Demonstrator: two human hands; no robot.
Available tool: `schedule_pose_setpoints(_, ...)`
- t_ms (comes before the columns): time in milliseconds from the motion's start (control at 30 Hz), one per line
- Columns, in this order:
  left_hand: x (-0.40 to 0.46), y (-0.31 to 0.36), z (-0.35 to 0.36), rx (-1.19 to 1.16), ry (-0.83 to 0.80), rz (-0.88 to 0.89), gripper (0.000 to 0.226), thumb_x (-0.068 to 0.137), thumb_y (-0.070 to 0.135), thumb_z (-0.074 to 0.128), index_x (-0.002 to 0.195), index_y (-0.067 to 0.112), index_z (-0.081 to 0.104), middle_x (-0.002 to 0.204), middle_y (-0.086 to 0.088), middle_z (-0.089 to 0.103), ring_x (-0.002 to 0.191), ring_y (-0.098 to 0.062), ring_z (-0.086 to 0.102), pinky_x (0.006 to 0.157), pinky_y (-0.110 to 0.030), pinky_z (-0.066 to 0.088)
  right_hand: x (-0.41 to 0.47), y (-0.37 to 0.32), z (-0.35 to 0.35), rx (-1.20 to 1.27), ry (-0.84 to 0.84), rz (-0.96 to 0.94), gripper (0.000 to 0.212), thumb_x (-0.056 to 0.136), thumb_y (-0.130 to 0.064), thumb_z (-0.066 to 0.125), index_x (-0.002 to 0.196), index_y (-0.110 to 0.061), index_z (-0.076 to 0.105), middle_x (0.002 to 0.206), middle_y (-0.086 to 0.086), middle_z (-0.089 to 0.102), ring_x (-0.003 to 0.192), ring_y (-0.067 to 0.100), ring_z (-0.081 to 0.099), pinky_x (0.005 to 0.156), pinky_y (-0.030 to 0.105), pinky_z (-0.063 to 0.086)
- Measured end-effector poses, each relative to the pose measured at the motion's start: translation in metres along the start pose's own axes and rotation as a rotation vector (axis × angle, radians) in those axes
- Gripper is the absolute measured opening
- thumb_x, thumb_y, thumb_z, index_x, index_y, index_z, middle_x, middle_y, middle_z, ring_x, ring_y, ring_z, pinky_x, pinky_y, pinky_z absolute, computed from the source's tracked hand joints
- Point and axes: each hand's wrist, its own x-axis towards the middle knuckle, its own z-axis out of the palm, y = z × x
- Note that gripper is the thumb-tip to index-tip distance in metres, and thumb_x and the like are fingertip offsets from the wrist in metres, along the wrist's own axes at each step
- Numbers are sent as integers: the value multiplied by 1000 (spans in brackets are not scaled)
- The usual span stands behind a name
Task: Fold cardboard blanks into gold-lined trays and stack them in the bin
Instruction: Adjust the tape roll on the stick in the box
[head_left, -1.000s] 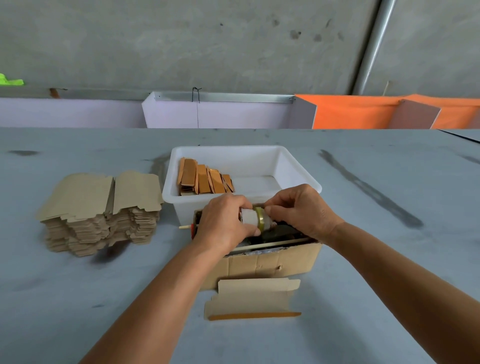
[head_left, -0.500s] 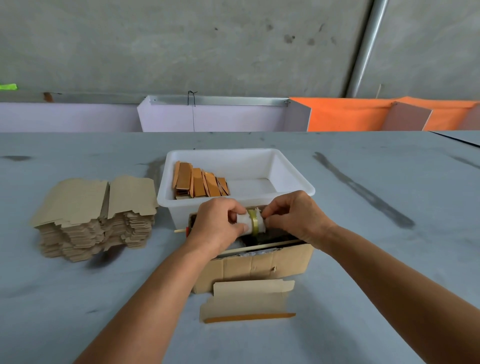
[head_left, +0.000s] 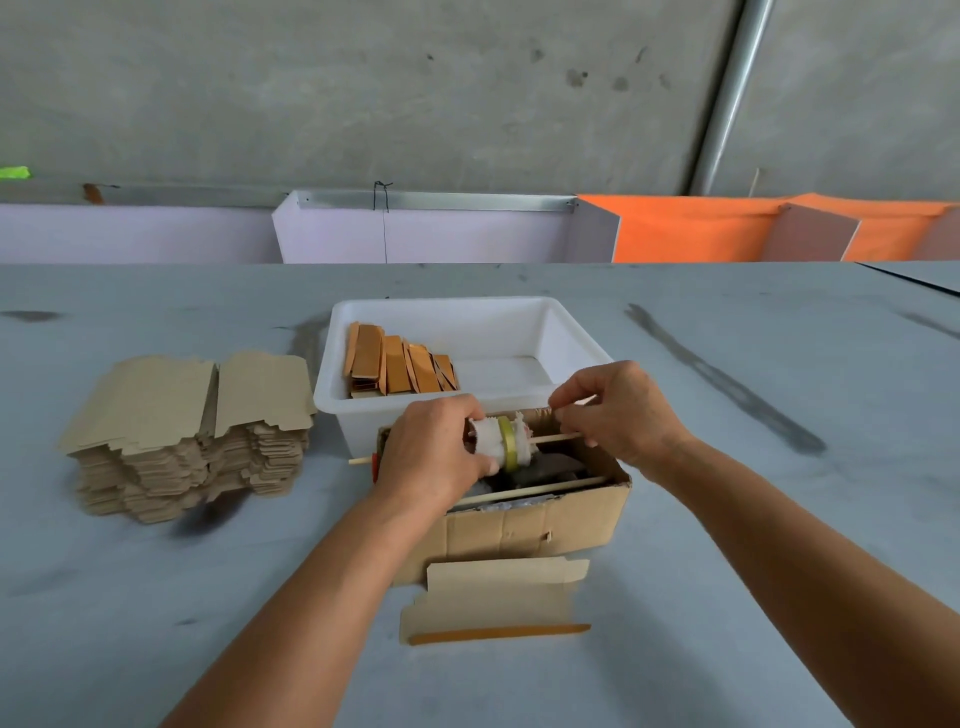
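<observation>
The cardboard blank (head_left: 496, 597) lies flat on the bench (head_left: 779, 519), just in front of the open cardboard box (head_left: 535, 525), with a gold strip along its near edge. It looks thin, light and stiff only along its scored lines; I judge it will bend readily at the creases and crush or tear at the tabs if pinched hard, so the best hold is at the two short ends, thumbs on the fold lines.

Above the box, the left hand (head_left: 441, 457) grips a white roll with a yellow band (head_left: 498, 444) that sits on a thin wooden stick (head_left: 553, 438). The right hand (head_left: 618, 410) pinches something fine at its fingertips near that stick's right end; what exactly it pinches is too small to tell. A second stick lies across the box nearer the person.

Behind the box stands the white bin (head_left: 571, 332), touching or just beside it, holding a row of folded gold-lined trays (head_left: 400, 366) at its left side. Left of the box, well apart, sits a tall stack of blanks (head_left: 187, 431).
</observation>
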Motion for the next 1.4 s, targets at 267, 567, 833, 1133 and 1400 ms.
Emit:
schedule_pose_setpoints(267, 4, 2, 3, -33, -42, 47, 47, 67, 21, 82, 111, 19, 65, 96, 7, 55, 87, -11, 50, 73, -23, 39, -4, 27, -20, 287, 19, 244, 22, 79, 4, 65, 69, -15, 68, 71, 7, 65, 70, 18, 57, 60, 24, 47)
schedule_pose_setpoints(567, 3, 2, 4, -78, -14, 72, 46, 68, 27, 81, 111, 19, 66, 92, 10, 53, 83, -8, 50, 66, -18, 38, -11, 23, -10, 39, 8, -65, 13, 78, -9, 72, 77, -21, 72, 66, -5, 62, 57, 7, 52, 49, 7, 38)
schedule_pose_setpoints(833, 5, 4, 4, -94, -13, 63, 44, 63, 23, 84, 103, 18, 67, 97, 3, 58, 83, -14, 53, 73, -30, 48, -16, 13, 6, -118, -46, -447, 21, 73, -11, 78, 94, -13, 74, 80, -3, 63, 68, 7, 56, 63, 17, 46)
schedule_pose_setpoints(1133, 4, 3, 4, -158, -11, 66, 40, 64, 24, 85, 99, 18, 66, 86, 8, 55, 73, -8, 52, 63, -18, 42, -13, 4, 25, -198, 29, -341, 16, 71, -17, 75, 83, -8, 69, 72, -3, 59, 64, 12, 53, 58, 15, 45)
schedule_pose_setpoints(1400, 3, 0, 1, -114, -50, 60, 39, 63, 14, 84, 59, 30, 50, 80, 13, 47, 72, -6, 45, 58, -14, 32, -10, 3, 16, 70, -173, -72, 14, 70, -4, 78, 65, -14, 69, 63, -8, 62, 59, 3, 54, 55, 7, 42)
